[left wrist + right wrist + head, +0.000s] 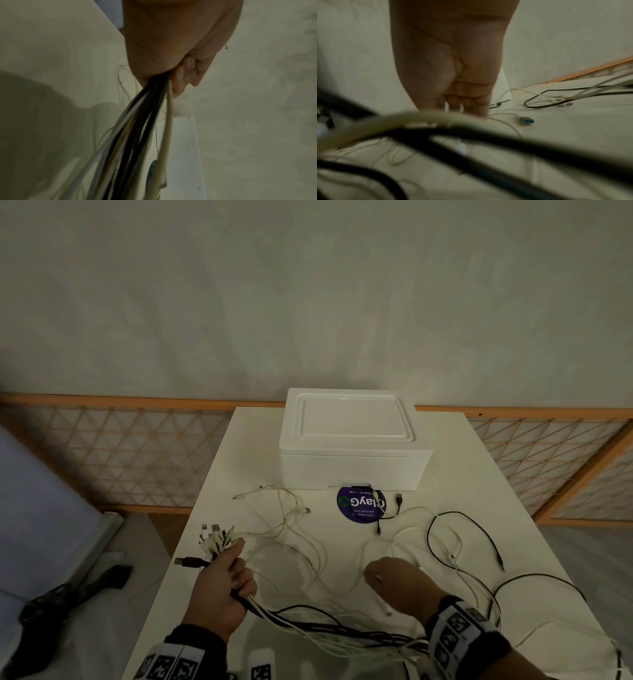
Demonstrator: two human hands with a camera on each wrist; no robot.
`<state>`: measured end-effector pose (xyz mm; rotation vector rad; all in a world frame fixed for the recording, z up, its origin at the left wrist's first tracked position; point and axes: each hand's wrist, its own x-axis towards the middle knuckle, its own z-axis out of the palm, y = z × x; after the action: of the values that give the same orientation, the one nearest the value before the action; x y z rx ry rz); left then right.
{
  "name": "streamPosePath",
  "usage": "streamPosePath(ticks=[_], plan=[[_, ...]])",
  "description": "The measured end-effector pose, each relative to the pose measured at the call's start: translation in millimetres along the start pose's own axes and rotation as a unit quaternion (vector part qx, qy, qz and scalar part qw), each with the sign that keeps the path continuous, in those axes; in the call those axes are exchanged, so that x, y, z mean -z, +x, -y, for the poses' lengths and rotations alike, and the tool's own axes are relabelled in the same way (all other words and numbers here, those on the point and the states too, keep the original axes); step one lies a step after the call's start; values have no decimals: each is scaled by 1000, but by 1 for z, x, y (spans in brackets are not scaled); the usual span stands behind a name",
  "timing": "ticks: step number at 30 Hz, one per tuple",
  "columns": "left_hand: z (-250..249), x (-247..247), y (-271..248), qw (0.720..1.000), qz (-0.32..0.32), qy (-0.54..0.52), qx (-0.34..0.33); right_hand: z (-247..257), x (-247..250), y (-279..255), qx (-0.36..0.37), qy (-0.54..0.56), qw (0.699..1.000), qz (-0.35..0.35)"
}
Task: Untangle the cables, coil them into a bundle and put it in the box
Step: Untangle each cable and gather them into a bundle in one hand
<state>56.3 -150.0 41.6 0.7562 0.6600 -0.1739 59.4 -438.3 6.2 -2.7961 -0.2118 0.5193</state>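
Cables half gathered, box still lidded.

Left hand [219, 587] is clenched around one end of the cables [329, 626], plugs fanned up past the thumb. The gathered run points from that fist toward the right wrist, long axis left-right along the near table [479, 474] edge. Loose tails sprawl to the right, nearer the right hand [399, 582], which reaches down among them; can't tell if it grips one. Box [352, 440] sits behind the cables against the far edge.
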Motion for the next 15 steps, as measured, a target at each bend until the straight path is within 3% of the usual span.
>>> streamPosePath(ticks=[2,5,8,15], plan=[[-1,-1,2,1000,3,1,-3,-5,-2,4,-53,-74,996,8],[-5,-3,0,1000,7,-2,-6,-21,0,-1,-133,-115,983,-58],[-7,0,-1,1000,5,-5,-6,-34,2,-7,-171,-132,971,-100],[-5,0,0,1000,8,-1,1,-46,-10,-18,-212,-147,961,-99]])
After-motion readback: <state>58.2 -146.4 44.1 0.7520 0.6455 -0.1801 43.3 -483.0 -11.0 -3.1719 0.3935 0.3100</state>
